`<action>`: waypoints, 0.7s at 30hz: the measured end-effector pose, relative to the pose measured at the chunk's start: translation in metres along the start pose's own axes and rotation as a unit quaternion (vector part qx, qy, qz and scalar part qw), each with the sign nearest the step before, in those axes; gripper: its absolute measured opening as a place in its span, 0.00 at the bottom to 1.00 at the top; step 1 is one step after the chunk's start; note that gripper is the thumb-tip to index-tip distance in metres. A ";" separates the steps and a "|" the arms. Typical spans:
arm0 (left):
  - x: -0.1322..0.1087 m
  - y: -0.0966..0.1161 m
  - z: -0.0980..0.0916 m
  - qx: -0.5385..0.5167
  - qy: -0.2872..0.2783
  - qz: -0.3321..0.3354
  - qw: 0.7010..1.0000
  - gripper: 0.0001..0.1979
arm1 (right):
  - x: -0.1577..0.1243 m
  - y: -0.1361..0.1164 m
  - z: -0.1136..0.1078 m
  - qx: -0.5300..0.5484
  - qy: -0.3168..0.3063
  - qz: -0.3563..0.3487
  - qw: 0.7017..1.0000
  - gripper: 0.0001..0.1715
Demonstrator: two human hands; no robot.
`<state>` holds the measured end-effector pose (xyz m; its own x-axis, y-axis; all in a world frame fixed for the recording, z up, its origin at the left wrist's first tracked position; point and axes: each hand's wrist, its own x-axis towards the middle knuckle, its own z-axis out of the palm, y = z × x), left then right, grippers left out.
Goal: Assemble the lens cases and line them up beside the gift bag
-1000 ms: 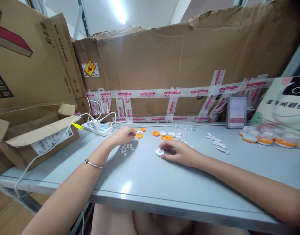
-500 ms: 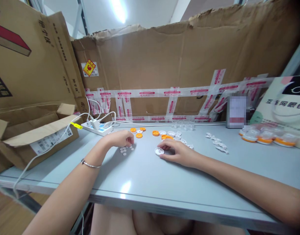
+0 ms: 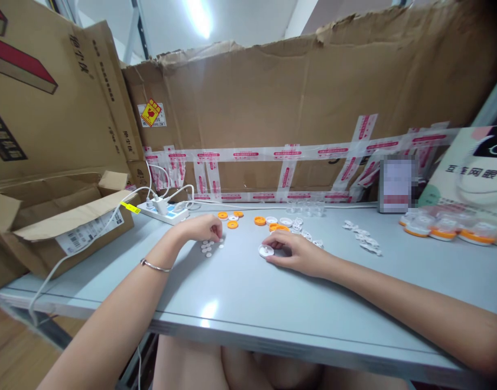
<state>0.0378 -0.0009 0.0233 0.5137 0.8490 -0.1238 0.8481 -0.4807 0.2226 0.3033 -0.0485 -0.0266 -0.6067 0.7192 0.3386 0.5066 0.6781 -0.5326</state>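
Observation:
My right hand [image 3: 291, 250] rests on the table and pinches a round white part [image 3: 266, 251] at its right rim; a small piece stands in the middle of that part. My left hand [image 3: 210, 228] is over a cluster of small white discs [image 3: 208, 247], its fingertips pressed together near the disc at the right of the cluster. Whether a disc is between those fingertips is too small to tell. Orange rings [image 3: 233, 225] lie just beyond my left hand. More orange rings [image 3: 260, 221] and white rings [image 3: 286, 222] lie behind my right hand.
White plastic pieces [image 3: 362, 236] lie right of centre. Clear-and-orange parts [image 3: 442, 230] and a phone [image 3: 394, 187] are at the right. An open carton [image 3: 65, 216] and a power strip [image 3: 167, 214] with cables are at the left. A large cardboard sheet [image 3: 248, 108] stands behind.
The whole view has shifted slightly, moving things a little to the right in the picture. My left fingertips have moved slightly among the small discs. My right hand keeps its grip.

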 end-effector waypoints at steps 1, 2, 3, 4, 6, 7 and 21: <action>0.000 0.001 -0.001 -0.001 -0.002 -0.002 1.000 0.07 | 0.000 0.000 0.000 0.001 -0.001 0.000 1.000 0.12; -0.001 0.001 -0.001 -0.002 -0.004 -0.004 1.000 0.07 | 0.000 0.001 0.000 0.002 -0.002 0.001 1.000 0.12; -0.002 0.002 -0.002 -0.004 -0.005 -0.006 1.000 0.07 | 0.000 0.001 0.000 0.003 -0.003 0.001 1.000 0.12; -0.003 0.004 -0.003 -0.005 -0.005 -0.007 1.000 0.08 | 0.000 0.001 0.000 0.004 -0.004 0.001 1.000 0.12; -0.004 0.006 -0.005 -0.004 0.002 -0.008 1.000 0.08 | 0.000 0.003 0.000 0.006 -0.004 0.002 1.000 0.12; -0.004 0.008 -0.005 0.001 0.008 -0.009 1.000 0.08 | 0.000 0.003 0.001 0.007 -0.004 0.002 1.000 0.12; 0.005 0.073 0.038 0.121 0.202 0.305 0.923 0.08 | 0.000 0.005 0.004 0.065 -0.001 -0.004 0.998 0.16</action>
<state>0.1074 -0.0398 0.0020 0.8567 0.3931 0.3340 0.4462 -0.8896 -0.0976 0.3030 -0.0458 -0.0319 -0.6107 0.7142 0.3419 0.4184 0.6577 -0.6264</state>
